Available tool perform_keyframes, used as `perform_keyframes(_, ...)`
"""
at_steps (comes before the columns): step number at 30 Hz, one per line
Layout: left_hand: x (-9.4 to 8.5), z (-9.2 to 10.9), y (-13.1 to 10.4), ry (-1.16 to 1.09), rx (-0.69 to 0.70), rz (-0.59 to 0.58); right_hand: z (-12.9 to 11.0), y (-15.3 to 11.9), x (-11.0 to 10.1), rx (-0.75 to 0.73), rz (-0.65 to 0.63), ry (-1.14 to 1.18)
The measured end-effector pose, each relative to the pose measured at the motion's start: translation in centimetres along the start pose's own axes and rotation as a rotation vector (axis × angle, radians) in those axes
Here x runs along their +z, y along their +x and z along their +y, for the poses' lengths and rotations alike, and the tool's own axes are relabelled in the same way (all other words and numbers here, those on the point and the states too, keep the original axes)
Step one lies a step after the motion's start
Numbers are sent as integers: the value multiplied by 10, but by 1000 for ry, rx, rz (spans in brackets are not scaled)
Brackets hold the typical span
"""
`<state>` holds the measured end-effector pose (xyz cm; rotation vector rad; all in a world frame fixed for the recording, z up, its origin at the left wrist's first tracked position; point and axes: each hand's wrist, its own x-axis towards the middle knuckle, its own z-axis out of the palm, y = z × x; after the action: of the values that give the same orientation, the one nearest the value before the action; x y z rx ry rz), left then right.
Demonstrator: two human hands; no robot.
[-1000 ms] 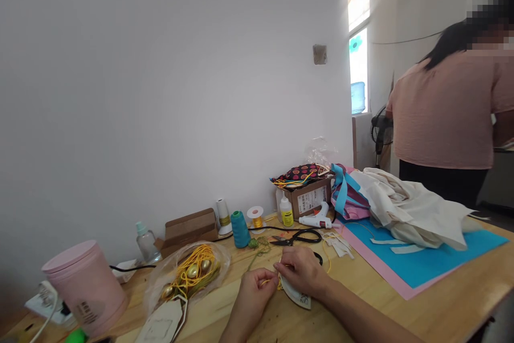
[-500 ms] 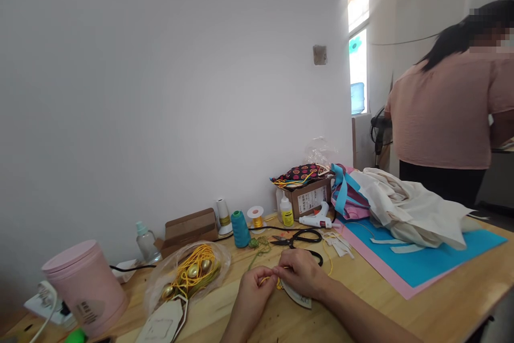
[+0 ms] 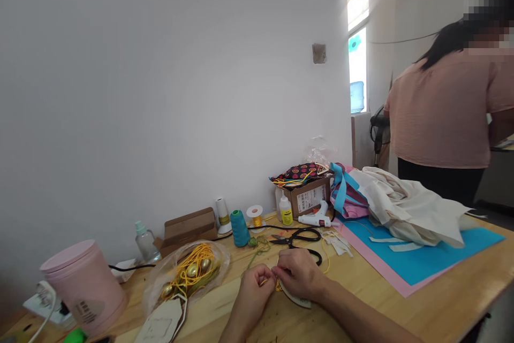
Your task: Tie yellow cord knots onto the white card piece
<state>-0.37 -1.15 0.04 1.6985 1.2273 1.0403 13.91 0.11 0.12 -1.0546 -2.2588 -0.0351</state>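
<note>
My left hand (image 3: 259, 285) and my right hand (image 3: 300, 273) meet over the near part of the table, fingertips pinched together. Between them runs a yellow cord (image 3: 278, 285), partly hidden by the fingers. A pale curved piece with dark print (image 3: 299, 300) shows below my right hand; whether the fingers grip it or only cover it is unclear. Just beyond lie black-handled scissors (image 3: 299, 237), one handle loop behind my right hand. A tangle of green thread (image 3: 261, 246) lies on the table past my left hand.
A bag of yellow cords and gold beads (image 3: 195, 271) and a pink canister (image 3: 86, 289) stand left. Behind are a teal thread cone (image 3: 240, 229), glue bottle (image 3: 286, 212) and glue gun (image 3: 317, 219). White cloth (image 3: 413, 204) covers blue sheets at right; a person (image 3: 441, 113) stands beyond.
My hands stay pinched together in nearly the same place. The printed curved piece has tilted slightly, and the whole view has shifted a little.
</note>
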Motion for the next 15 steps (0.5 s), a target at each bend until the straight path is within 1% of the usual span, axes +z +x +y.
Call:
perform_keyframes(3, 0, -2, 1, -42, -6, -18, 1, 0, -1, 16, -3, 15)
perform_keyframes(7, -1, -3, 0, -111, -49, -73, 5, 1, -4, 81, 3, 28)
perform_keyframes(10, -2, -2, -1, -139, -68, -80, 6, 1, -4, 109, -10, 24)
perform_keyframes(15, -2, -1, -1, -163, -82, -91, 6, 1, -4, 115, -15, 35)
